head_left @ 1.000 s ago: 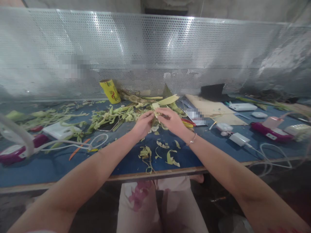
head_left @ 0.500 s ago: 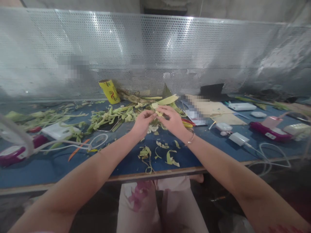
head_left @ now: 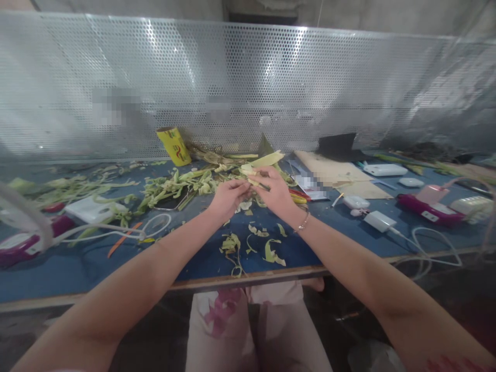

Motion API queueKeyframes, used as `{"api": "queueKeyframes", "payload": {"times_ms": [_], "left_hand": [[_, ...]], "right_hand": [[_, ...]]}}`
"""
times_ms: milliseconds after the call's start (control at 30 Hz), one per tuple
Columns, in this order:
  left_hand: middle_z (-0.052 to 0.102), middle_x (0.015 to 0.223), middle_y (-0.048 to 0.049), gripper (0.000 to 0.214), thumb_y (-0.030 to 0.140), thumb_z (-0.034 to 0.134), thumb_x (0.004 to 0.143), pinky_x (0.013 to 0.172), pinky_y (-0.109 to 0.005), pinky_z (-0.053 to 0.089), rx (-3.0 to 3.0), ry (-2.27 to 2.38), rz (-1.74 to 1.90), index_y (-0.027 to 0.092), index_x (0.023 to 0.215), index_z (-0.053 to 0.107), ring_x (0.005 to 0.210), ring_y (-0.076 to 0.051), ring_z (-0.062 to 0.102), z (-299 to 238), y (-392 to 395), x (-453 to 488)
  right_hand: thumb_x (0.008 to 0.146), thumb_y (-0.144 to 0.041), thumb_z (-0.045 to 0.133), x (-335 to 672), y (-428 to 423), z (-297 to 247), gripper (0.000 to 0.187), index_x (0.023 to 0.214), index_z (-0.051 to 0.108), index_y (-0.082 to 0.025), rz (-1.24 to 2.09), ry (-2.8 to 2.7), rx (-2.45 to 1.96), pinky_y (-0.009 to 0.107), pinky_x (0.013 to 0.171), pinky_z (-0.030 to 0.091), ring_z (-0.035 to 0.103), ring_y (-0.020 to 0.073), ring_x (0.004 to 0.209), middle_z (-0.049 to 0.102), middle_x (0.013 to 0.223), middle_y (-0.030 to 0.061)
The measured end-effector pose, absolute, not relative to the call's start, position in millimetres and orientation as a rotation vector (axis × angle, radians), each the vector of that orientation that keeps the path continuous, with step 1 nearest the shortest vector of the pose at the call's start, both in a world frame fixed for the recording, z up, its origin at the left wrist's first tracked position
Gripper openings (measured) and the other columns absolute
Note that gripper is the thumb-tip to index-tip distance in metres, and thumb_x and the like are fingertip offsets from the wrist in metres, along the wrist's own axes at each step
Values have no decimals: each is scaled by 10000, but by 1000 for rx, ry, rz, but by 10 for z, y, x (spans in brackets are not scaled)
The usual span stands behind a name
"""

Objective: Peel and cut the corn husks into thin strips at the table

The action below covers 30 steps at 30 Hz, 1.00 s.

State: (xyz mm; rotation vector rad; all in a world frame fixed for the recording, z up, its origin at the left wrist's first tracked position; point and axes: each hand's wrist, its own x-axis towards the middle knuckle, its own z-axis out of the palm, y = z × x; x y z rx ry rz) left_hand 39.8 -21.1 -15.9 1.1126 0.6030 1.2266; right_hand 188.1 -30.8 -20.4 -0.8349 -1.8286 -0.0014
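Observation:
In front of me, over the blue tabletop (head_left: 302, 253), my two hands meet at the fingertips. My right hand (head_left: 274, 192) is closed around a pale green piece of plant (head_left: 247, 168), whose tip shows above the fingers. Pinched fingers on my left hand (head_left: 229, 199) touch the lower end of the same piece; exactly what they grip is partly hidden. Behind them lies a heap of peeled green plant strips (head_left: 170, 188), with a long pale leaf (head_left: 269, 159) on its right. Torn scraps (head_left: 273, 253) are scattered below my hands.
A yellow tube (head_left: 174, 146) leans near the perforated metal screen (head_left: 248, 77). To the right are brown paper (head_left: 333, 168), a white charger (head_left: 380, 221) with a cable, and a purple power strip (head_left: 430, 211). A white box (head_left: 95, 208) and more cables lie left.
My left fingertips have shifted slightly against the plant piece, and the yellowish bit between my hands shows less. My right hand stays nearly in place.

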Motion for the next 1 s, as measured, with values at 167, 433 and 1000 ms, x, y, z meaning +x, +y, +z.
{"api": "queueKeyframes", "payload": {"times_ms": [167, 433, 1000], "left_hand": [[664, 629, -50, 163, 189, 770, 572, 699, -254, 495, 1052, 631, 1244, 93, 658, 671, 613, -98, 606, -167, -220, 415], [662, 633, -61, 82, 123, 723, 596, 753, -284, 501, 969, 708, 1239, 96, 623, 650, 639, -119, 623, -92, -322, 443], [587, 565, -7, 130, 165, 719, 552, 676, -261, 459, 1187, 753, 1298, 122, 554, 596, 584, -95, 544, -107, -269, 413]], "right_hand": [[807, -158, 553, 1876, -341, -161, 275, 1035, 668, -261, -10, -1826, -828, 404, 940, 446, 549, 196, 1032, 610, 1057, 54], [785, -198, 577, 1871, -366, -154, 427, 1208, 531, -237, 57, -1802, -859, 402, 904, 473, 562, 224, 1040, 621, 1112, 70], [810, -286, 546, 1838, -379, -189, 447, 1239, 442, -222, 311, -1783, -742, 376, 909, 488, 543, 201, 1098, 563, 1178, 102]]}}
